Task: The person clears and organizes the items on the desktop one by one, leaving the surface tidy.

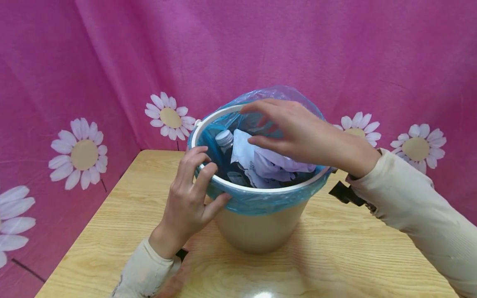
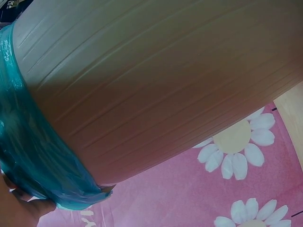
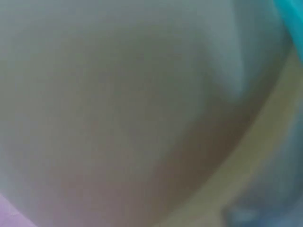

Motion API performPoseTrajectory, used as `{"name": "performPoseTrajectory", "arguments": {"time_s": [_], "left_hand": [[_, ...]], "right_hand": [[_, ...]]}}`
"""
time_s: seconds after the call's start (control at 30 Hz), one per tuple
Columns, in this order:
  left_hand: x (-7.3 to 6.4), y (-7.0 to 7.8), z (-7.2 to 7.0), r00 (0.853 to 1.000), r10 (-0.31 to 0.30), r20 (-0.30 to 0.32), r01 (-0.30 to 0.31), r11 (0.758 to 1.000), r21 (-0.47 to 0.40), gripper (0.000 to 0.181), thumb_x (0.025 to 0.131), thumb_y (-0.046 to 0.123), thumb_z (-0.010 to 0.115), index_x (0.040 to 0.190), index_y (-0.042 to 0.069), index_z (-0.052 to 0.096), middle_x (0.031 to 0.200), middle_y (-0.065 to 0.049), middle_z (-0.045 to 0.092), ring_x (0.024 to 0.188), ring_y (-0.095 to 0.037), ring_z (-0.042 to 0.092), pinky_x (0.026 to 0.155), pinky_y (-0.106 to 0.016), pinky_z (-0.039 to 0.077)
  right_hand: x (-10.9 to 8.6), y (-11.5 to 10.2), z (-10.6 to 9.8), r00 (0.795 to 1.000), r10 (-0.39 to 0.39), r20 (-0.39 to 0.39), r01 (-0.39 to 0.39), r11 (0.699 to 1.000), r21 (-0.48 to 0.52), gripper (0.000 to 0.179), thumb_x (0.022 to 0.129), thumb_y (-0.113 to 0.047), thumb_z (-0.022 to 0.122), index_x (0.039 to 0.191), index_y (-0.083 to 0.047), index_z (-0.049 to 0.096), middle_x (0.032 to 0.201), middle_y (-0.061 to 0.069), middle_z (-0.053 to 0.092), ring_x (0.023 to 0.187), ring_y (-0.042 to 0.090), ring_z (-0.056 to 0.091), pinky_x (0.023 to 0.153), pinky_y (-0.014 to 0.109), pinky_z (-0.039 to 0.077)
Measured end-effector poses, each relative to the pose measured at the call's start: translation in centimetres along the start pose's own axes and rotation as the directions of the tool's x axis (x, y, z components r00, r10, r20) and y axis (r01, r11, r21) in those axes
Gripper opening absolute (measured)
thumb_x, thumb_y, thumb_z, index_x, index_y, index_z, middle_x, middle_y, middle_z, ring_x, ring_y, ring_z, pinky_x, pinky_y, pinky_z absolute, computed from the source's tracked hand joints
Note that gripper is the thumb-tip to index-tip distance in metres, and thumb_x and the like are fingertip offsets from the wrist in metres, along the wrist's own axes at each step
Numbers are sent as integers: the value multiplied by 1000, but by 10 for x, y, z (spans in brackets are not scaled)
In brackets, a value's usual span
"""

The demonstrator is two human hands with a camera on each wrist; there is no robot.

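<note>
A beige trash bin stands upright on the table, lined with a blue plastic bag folded over its outside. A white ring runs round the bin's mouth. My left hand holds the near left rim, fingers over the ring and thumb outside against the bag; the left wrist view shows part of this hand at the bag. Over the opening hovers my right hand, its fingers spread and slightly bent, with nothing visible between them. In the right wrist view the bin wall is close and blurred.
Inside the bin lie a clear bottle with a white cap, a pale torn wrapper and a crumpled lilac piece. Wood-patterned table surrounds the bin. A pink cloth with daisies hangs behind and left.
</note>
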State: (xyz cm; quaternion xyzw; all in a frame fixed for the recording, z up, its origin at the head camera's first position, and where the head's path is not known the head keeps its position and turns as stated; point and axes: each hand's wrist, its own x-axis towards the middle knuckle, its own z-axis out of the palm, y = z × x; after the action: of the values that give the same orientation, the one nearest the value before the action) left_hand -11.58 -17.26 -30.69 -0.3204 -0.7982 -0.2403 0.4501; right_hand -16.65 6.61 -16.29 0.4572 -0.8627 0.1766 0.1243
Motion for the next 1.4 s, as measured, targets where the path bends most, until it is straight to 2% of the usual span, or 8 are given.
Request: {"name": "performPoseTrajectory", "arguments": {"time_s": [0.23, 0.53, 0.67, 0.8, 1.0, 1.13, 1.23, 1.4], "left_hand": [[-1, 0, 1, 1000, -2, 0, 2, 1000, 3, 55, 99, 58, 47, 116, 6, 53, 128, -21, 51, 132, -39, 45, 96, -56, 50], [0, 1, 2, 1000, 7, -4, -7, 1000, 0, 54, 99, 56, 47, 116, 6, 52, 127, -21, 51, 131, -38, 45, 95, -56, 51], [0, 1, 4, 999, 21, -25, -21, 1000, 0, 53, 99, 56, 47, 116, 6, 52, 125, -21, 51, 130, -39, 46, 94, -55, 52], [1, 0, 4, 999, 27, -44, -27, 1000, -3, 53, 99, 55, 48, 116, 5, 52, 124, -22, 51, 130, -39, 46, 94, -56, 52], [1, 0, 4, 998, 31, -59, -32, 999, -11, 52, 99, 55, 49, 116, 5, 52, 123, -22, 51, 129, -39, 47, 94, -55, 52], [1, 0, 4, 996, 40, -74, -41, 999, -16, 52, 99, 54, 50, 114, 4, 52, 121, -22, 52, 128, -39, 47, 94, -55, 52], [1, 0, 5, 995, 45, -84, -46, 999, -19, 53, 99, 54, 50, 114, 4, 52, 120, -22, 52, 128, -39, 48, 95, -55, 52], [2, 0, 6, 994, 54, -94, -56, 998, -23, 54, 99, 55, 50, 113, 3, 53, 119, -22, 52, 128, -40, 48, 98, -56, 50]], "right_hand": [[-13, 7, -8, 999, 25, -43, -25, 1000, -11, 46, 92, -20, 73, 133, -8, 57, 123, 6, 66, 100, 19, 67, 81, 37, 56], [-41, 24, -14, 988, 99, -116, -94, 994, 50, 41, 91, -13, 74, 129, -7, 61, 121, 8, 67, 99, 23, 70, 85, 42, 58], [-53, 30, -21, 978, 122, -168, -117, 992, 40, 36, 92, -13, 72, 126, -7, 63, 118, 4, 68, 97, 18, 69, 85, 28, 57], [-64, 37, -28, 959, 159, -236, -156, 987, 30, 33, 93, -15, 71, 125, -9, 64, 117, -1, 69, 97, 7, 67, 84, 12, 50], [-83, 51, -31, 917, 247, -312, -248, 968, 39, 34, 94, -17, 70, 128, -15, 65, 117, 1, 69, 98, -10, 60, 87, 8, 44], [-95, 63, -31, 887, 309, -343, -310, 949, 53, 33, 95, -20, 69, 128, -18, 65, 118, -1, 69, 99, -8, 58, 85, 8, 44], [-104, 73, -30, 868, 336, -364, -340, 939, 56, 30, 96, -20, 67, 126, -17, 66, 115, 0, 69, 96, -5, 58, 83, 7, 44], [-123, 92, -29, 825, 410, -388, -412, 908, 83, 32, 97, -23, 66, 127, -13, 65, 114, 3, 68, 93, -7, 56, 80, 2, 42]]}}
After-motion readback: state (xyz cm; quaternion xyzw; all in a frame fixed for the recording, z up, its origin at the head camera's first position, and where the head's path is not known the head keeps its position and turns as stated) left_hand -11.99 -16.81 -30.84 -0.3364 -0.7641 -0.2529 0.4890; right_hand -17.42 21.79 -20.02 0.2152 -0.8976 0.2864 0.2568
